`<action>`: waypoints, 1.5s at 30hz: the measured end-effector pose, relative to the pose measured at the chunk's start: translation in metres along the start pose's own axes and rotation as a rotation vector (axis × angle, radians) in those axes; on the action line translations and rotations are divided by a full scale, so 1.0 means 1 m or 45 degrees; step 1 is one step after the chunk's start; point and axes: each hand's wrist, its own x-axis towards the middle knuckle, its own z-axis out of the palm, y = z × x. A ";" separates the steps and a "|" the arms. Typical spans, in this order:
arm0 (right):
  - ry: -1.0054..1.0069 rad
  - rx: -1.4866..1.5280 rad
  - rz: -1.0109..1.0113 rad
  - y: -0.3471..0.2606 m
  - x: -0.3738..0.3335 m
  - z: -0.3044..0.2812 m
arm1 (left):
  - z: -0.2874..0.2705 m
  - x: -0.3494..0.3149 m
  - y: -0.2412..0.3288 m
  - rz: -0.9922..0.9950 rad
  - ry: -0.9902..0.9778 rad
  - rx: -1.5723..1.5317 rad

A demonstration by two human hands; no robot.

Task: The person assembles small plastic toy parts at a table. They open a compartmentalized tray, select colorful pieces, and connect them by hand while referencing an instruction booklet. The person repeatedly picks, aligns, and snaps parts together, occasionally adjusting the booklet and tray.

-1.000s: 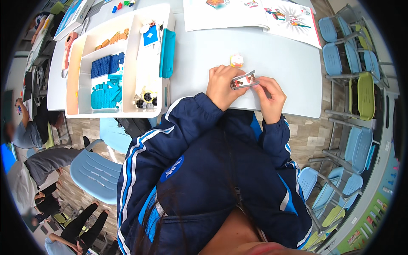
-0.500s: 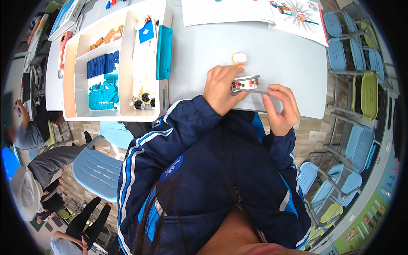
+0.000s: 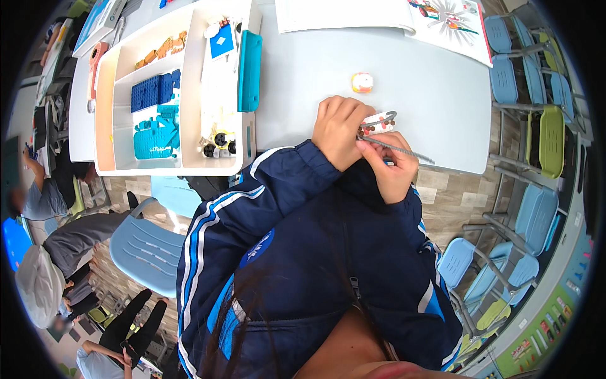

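Observation:
My left hand (image 3: 339, 131) is closed round one end of a small white-and-red toy piece (image 3: 379, 128) with brown round studs along its edge. A thin grey ribbed strip (image 3: 413, 153) loops over that piece, and its loose end sticks out to the right. Close against the left fingers, my right hand (image 3: 394, 170) pinches this strip between thumb and fingers. Just beyond the hands, a small white, orange and yellow block (image 3: 362, 82) rests on the table. Fingers hide where the strip meets the piece.
On the left stands a white sorting tray (image 3: 183, 136) with dark blue, teal and tan bricks, plus black wheels. An open picture booklet (image 3: 353, 16) lies at the table's far side. Blue chairs (image 3: 145, 243) surround the grey table (image 3: 303, 69); people are at the far left.
My right hand has moved left and down, from the strip's loose end to beside my left hand. The strip's end now reaches past it, and the toy piece is tilted more.

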 end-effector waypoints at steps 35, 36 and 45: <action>-0.175 -0.006 -0.272 0.018 0.053 -0.044 | -0.011 0.006 0.006 -0.185 -0.177 -0.065; -0.117 0.005 -0.276 0.016 0.052 -0.043 | -0.011 0.007 0.007 -0.200 -0.198 -0.062; -0.186 -0.009 -0.463 -0.029 0.061 -0.036 | -0.016 0.010 0.013 -0.248 -0.185 -0.088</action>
